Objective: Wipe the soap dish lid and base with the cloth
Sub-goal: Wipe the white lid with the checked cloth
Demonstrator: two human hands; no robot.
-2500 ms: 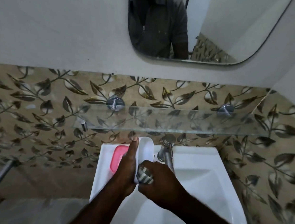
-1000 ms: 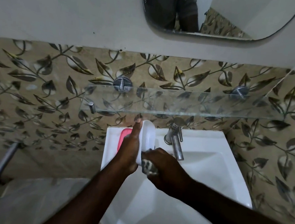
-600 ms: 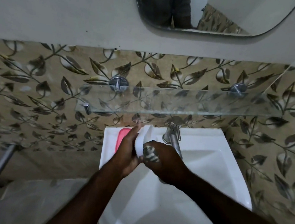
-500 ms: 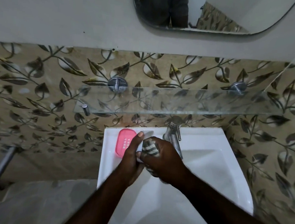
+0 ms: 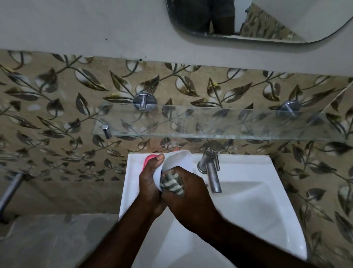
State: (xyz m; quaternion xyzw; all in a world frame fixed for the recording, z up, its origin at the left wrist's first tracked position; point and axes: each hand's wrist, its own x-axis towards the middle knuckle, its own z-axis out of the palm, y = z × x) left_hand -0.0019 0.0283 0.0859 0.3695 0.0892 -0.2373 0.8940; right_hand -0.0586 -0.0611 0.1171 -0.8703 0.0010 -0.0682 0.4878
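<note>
- Lid [image 5: 179, 158], white, stands on edge over the sink's [image 5: 130, 183] back-left corner, gripped by the left hand [image 5: 148, 187].
- Right hand [image 5: 189, 200] clutches the striped cloth [image 5: 172, 183] against the lid's inner face.
- Pink base [image 5: 148, 160] lies on the ledge, mostly hidden behind the left thumb.
- Tap [image 5: 210, 170] stands just right of the lid; the glass shelf [image 5: 225, 125] overhangs it.

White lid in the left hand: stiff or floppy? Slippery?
Probably stiff: the lid holds its shape under the cloth pressed in by the right hand. Likely light: the left hand alone holds it up. Smooth plastic, maybe slippery if wet.
</note>
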